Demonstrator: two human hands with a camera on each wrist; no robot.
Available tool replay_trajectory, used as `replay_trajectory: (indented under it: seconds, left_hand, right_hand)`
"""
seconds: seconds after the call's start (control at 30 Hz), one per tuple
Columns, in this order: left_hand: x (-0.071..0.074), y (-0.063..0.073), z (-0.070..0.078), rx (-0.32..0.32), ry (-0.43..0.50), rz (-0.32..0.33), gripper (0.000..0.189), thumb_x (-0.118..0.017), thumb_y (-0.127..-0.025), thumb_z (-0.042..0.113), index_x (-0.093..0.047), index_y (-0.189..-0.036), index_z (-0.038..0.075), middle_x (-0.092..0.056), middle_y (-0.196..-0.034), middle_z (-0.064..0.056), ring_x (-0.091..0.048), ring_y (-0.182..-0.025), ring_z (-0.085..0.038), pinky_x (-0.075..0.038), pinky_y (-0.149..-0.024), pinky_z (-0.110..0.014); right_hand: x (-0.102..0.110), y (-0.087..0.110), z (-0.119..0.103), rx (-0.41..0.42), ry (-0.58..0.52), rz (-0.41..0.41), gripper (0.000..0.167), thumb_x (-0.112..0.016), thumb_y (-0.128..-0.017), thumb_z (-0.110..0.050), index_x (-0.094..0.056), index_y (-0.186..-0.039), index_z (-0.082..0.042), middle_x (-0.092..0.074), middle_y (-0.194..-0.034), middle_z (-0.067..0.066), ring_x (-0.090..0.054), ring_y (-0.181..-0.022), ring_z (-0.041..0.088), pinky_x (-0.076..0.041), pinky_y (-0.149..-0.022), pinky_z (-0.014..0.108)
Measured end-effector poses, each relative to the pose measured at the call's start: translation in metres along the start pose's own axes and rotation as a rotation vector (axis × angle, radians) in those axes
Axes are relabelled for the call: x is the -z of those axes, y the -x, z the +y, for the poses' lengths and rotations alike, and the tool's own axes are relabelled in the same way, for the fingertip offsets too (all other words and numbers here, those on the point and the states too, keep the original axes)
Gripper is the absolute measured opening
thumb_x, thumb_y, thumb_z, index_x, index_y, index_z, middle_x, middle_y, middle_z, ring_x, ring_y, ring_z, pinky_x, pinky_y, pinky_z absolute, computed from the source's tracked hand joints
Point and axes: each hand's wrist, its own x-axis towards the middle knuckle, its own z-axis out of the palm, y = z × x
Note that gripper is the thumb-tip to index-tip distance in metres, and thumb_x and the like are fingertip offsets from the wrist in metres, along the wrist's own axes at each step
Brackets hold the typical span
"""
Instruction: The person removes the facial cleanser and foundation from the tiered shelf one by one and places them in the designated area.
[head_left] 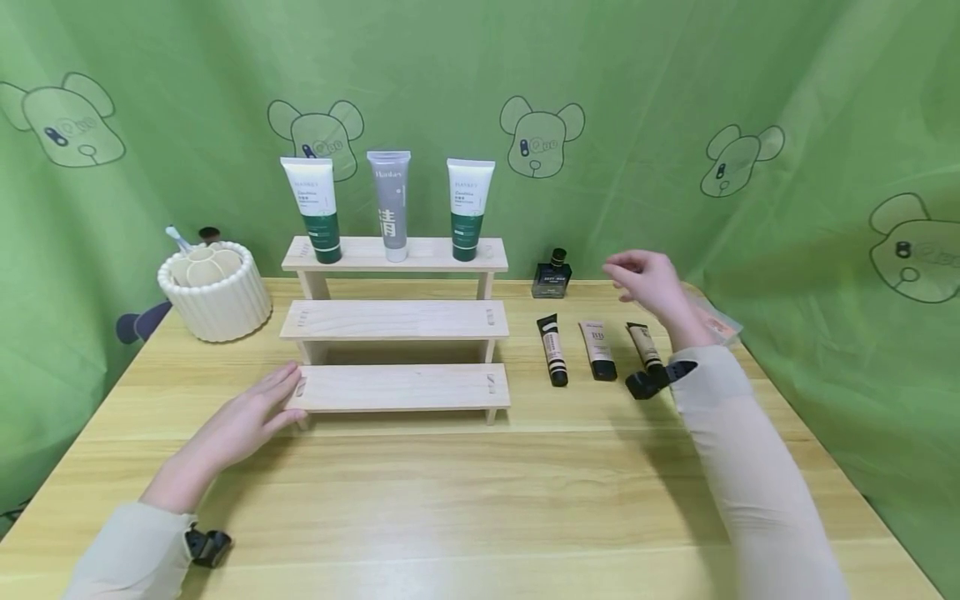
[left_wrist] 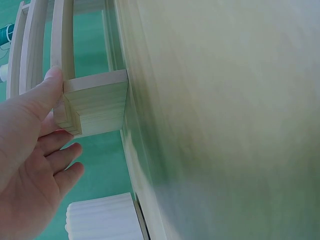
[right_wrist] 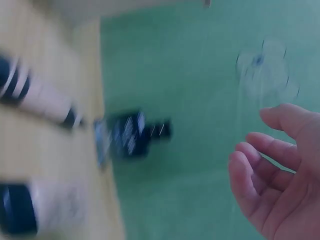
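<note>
My left hand (head_left: 251, 412) holds the left end of the lowest step of a three-step wooden display rack (head_left: 397, 389). In the left wrist view the thumb (left_wrist: 54, 75) lies against one edge of the step, with the forefinger on its other side. On the top step stand a white-and-green tube (head_left: 313, 200), a grey tube (head_left: 391, 200) and another white-and-green tube (head_left: 468, 200). My right hand (head_left: 648, 279) hovers, fingers loosely bent and holding nothing, right of a dark perfume bottle (head_left: 551, 277). The right wrist view shows that palm empty, with the bottle blurred beside it.
Between rack and right arm lie a striped tube (head_left: 552, 350), a pink BB tube (head_left: 597, 350) and a beige tube (head_left: 642, 343). A flat clear packet (head_left: 716, 321) sits behind the right wrist. At the back left stands a ribbed white pot (head_left: 216, 300) with brushes. A green curtain hangs behind.
</note>
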Motion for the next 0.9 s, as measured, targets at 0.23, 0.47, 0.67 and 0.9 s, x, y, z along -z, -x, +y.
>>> replay_trajectory:
  seconds: [0.23, 0.47, 0.67, 0.9]
  left_hand:
    - [0.0, 0.0, 0.0, 0.002, 0.002, -0.003, 0.064, -0.058, -0.091, 0.031, -0.036, -0.135, -0.009, -0.029, -0.142, -0.027, -0.028, -0.127, -0.044, -0.025, -0.103, -0.056]
    - [0.0, 0.001, 0.0, 0.017, 0.005, -0.013, 0.064, -0.057, -0.091, 0.032, -0.035, -0.136, -0.009, -0.028, -0.142, -0.027, -0.028, -0.127, -0.044, -0.024, -0.103, -0.056]
    - [0.0, 0.001, -0.001, 0.012, 0.005, -0.011, 0.065, -0.057, -0.091, 0.033, -0.036, -0.135, -0.009, -0.029, -0.142, -0.027, -0.028, -0.127, -0.045, -0.025, -0.102, -0.057]
    - [-0.001, 0.001, -0.001, 0.007, 0.001, -0.005, 0.064, -0.057, -0.091, 0.032, -0.036, -0.135, -0.01, -0.028, -0.142, -0.026, -0.029, -0.127, -0.045, -0.025, -0.102, -0.057]
  right_hand:
    - [-0.028, -0.015, -0.061, 0.109, -0.095, -0.021, 0.039, -0.06, -0.09, -0.025, -0.056, -0.119, 0.001, -0.059, -0.104, 0.015, -0.055, -0.088, 0.023, -0.055, -0.065, 0.025]
    - [-0.058, -0.031, -0.101, 0.163, -0.258, -0.051, 0.037, -0.062, -0.089, -0.02, -0.055, -0.12, 0.0, -0.059, -0.107, 0.013, -0.056, -0.094, 0.029, -0.056, -0.07, 0.032]
    - [-0.077, -0.044, -0.12, 0.181, -0.374, -0.062, 0.041, -0.064, -0.088, -0.017, -0.052, -0.124, 0.0, -0.057, -0.117, 0.012, -0.055, -0.102, 0.023, -0.055, -0.074, 0.036]
    - [-0.089, -0.047, -0.136, 0.179, -0.481, -0.075, 0.042, -0.064, -0.088, -0.015, -0.051, -0.125, -0.001, -0.056, -0.119, 0.011, -0.054, -0.106, 0.02, -0.055, -0.075, 0.036]
